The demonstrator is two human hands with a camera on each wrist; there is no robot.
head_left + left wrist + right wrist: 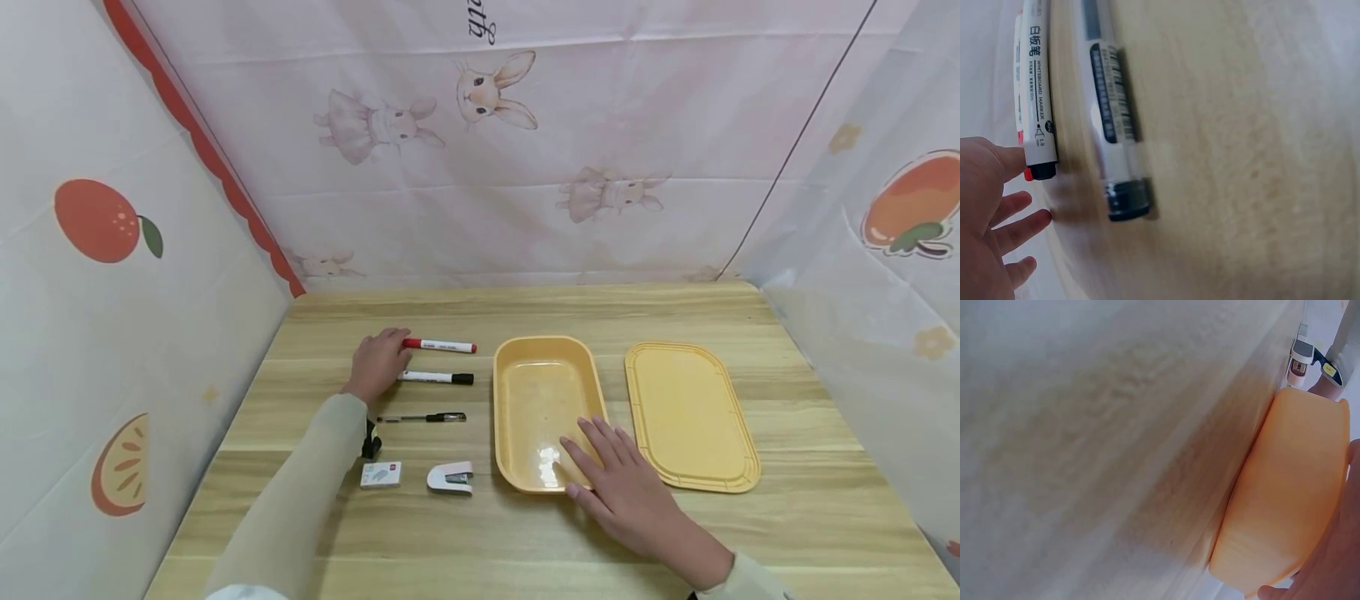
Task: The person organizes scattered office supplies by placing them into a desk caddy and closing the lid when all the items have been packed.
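My left hand (pixel 379 363) reaches to the left end of a red-capped marker (pixel 442 346), its fingertips at that end. In the left wrist view its fingers (pixel 1025 230) are spread, beside the end of a whiteboard marker with black cap (pixel 1038 112). A clear-barrelled pen (pixel 423 417) lies nearer to me. My right hand (pixel 626 492) lies with fingers extended over the near right rim of a yellow plastic box (pixel 504 417), holding nothing. The box stands open to the right of the markers.
A yellow lid (pixel 690 417) lies flat to the right of the box. Near my left forearm are a small white box (pixel 381 475) and a white stapler (pixel 450 478). Printed cloth walls (pixel 555 167) border the wooden table (pixel 525 550) at the back and sides.
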